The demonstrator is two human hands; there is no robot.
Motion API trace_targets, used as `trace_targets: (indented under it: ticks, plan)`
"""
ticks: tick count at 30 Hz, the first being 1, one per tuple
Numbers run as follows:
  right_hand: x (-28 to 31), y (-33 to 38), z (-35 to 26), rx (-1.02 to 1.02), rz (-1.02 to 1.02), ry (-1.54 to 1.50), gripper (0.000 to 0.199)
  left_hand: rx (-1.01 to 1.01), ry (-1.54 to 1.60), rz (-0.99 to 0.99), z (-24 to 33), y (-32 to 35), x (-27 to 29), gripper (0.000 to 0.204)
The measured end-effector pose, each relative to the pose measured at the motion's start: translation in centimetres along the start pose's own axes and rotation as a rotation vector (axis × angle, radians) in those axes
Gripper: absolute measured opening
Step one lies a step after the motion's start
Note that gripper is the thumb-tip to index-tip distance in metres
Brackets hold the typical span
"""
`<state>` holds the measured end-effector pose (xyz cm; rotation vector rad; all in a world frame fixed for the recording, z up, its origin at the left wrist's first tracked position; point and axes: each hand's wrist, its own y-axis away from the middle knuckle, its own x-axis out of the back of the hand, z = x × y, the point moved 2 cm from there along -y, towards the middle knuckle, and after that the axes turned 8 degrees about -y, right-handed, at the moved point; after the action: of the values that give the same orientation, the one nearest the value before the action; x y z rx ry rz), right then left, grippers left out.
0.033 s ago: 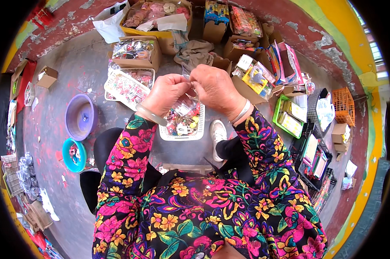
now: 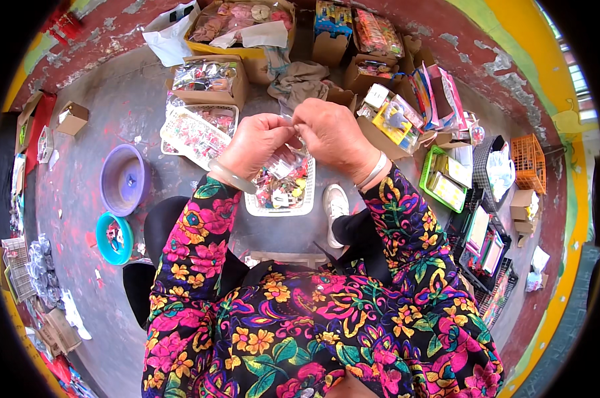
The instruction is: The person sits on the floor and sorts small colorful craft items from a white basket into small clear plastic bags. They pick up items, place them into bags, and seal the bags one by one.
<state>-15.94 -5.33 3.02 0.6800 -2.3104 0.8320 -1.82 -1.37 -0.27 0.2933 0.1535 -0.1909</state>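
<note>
My left hand [image 2: 257,142] and my right hand [image 2: 333,136] meet in front of me, their fingers closed in a pinch. Between them is a clear plastic bag [image 2: 285,109], of which only thin, shiny parts show; its contents are hidden by the fingers. Right below the hands, a white basket [image 2: 280,212] holds many small colourful pieces and clear packets. Beside my left hand, a second white basket [image 2: 192,142] lies tilted over another one, with small red, white and green pieces in it.
Cartons of packaged goods [image 2: 210,76] stand ahead, with a grey cloth [image 2: 303,83] between them. A purple basin [image 2: 125,180] and a turquoise basin [image 2: 114,239] sit at left. To the right are a green basket [image 2: 445,179], black crates [image 2: 482,245] and an orange crate [image 2: 529,164].
</note>
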Motion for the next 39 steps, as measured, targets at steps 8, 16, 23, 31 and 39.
trace_targets:
  ticks: [8, 16, 23, 31, 39]
  plan:
    - [-0.1, -0.1, 0.3, -0.040, -0.006, -0.069, 0.005, -0.040, 0.018, 0.030, -0.8, -0.4, 0.3, 0.012]
    - [-0.6, 0.0, -1.1, -0.079, 0.212, 0.257, 0.010, 0.004, 0.028, 0.168, -0.7, -0.6, 0.6, 0.011]
    - [-0.5, 0.0, -0.6, -0.065, 0.182, 0.362, 0.014, -0.026, 0.121, 0.127, -1.1, -0.6, 0.3, 0.011]
    - [-0.9, 0.1, 0.5, -0.065, 0.145, 0.208, 0.015, -0.032, 0.000, 0.171, -0.8, -0.7, 0.4, 0.014]
    - [-1.4, -0.1, 0.2, -0.084, -0.017, 0.336, 0.012, -0.250, -0.636, 0.468, 0.0, -0.7, 0.2, 0.027]
